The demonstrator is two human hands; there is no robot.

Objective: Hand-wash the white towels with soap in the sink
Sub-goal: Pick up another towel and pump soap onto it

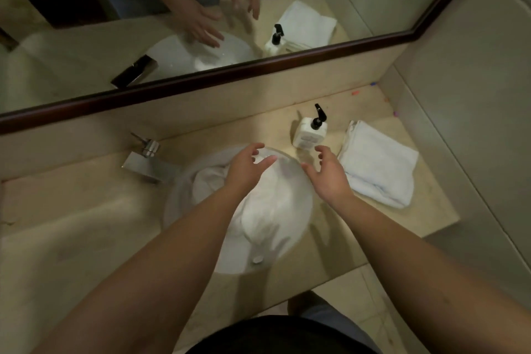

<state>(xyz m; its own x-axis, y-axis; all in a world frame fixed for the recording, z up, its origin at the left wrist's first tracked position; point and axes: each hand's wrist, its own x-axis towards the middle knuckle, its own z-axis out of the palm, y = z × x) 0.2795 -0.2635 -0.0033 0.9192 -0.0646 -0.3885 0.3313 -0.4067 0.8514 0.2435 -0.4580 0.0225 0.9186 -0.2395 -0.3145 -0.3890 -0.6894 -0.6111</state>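
A: Here, nearest the viewer, two bare forearms reach over a round white sink (pixel 298 227) set in the beige worktop (pixel 71 210). What lies in the basin?

B: A wet white towel (pixel 258 210), bunched and filling most of the bowl; a small drain button shows at its near edge.

A: And the hands?

B: The left hand (pixel 244 167) hovers over the far part of the towel, fingers (pixel 255 148) loosely curled, grasping nothing. The right hand (pixel 327 175) hangs at the sink's right rim, fingers likewise relaxed and empty.

A: To the right?

B: A second folded towel (pixel 379 167) lies on the worktop, just right of the right hand.

A: Farther back?

B: A white soap bottle (pixel 309 132) with a black pump stands just beyond the sink; a chrome tap (pixel 146 161) sits far left, below the framed mirror (pixel 86 52).
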